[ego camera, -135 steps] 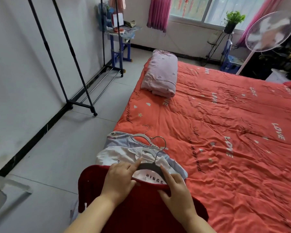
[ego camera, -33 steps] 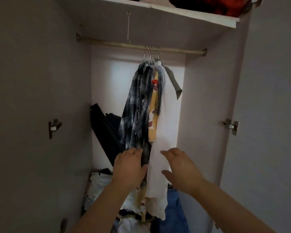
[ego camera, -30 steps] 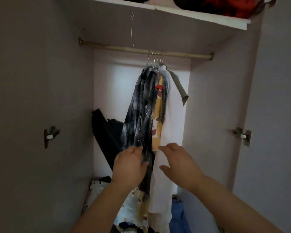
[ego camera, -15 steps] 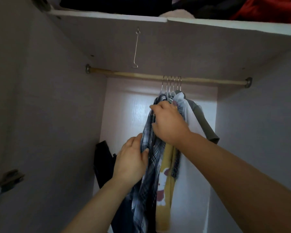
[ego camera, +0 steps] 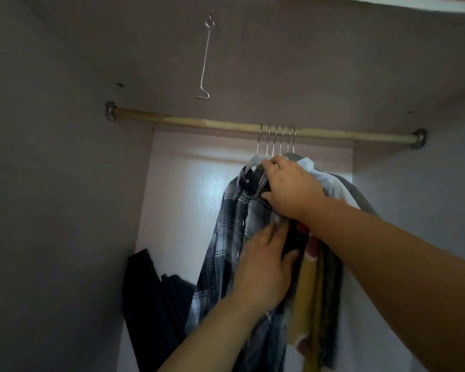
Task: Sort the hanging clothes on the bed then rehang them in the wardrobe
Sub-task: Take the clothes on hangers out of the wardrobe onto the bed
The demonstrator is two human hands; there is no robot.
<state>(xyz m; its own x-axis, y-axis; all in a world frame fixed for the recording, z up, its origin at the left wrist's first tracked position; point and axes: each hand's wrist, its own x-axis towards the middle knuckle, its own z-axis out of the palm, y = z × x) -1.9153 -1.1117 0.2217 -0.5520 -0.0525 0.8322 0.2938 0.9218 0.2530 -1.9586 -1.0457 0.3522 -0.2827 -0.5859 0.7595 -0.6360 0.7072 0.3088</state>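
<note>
Head view: inside the wardrobe, a bunch of hanging clothes (ego camera: 255, 237) sits on the wooden rail (ego camera: 199, 122), right of the rail's middle and well clear of both end brackets. Six wire hanger hooks (ego camera: 277, 139) are packed side by side. The right hand (ego camera: 290, 187) rests on top of the bunch at the shoulders just under the hooks, fingers curled over the collar of the plaid shirt (ego camera: 231, 224); whether it truly grips a hanger I cannot tell. The left hand (ego camera: 266, 267) lies lower, fingers spread and pressed into the cloth between the plaid shirt and the yellow garment (ego camera: 306, 291), with the thumb tucked in, apparently parting or gathering the layers.

These clothes look light and limp; they will fold, slide and swing rather than hold shape. The sound place to take them is likely the hanger neck below the hook, lifting up and off the rail, with the other hand steadying the hems. Thin wire hooks crowded this tightly could snag one another, and smooth shirts may slip off their hangers if tilted.

Hidden: the hanger shoulders under the right hand, the garments behind the white (ego camera: 333, 189) and grey ones, and all lower hems, cut off by the bottom edge. A dark bundle (ego camera: 151, 304) leans in the left back corner; what it is I cannot make out. A loose wire hook (ego camera: 204, 57) dangles from the shelf underside.
</note>
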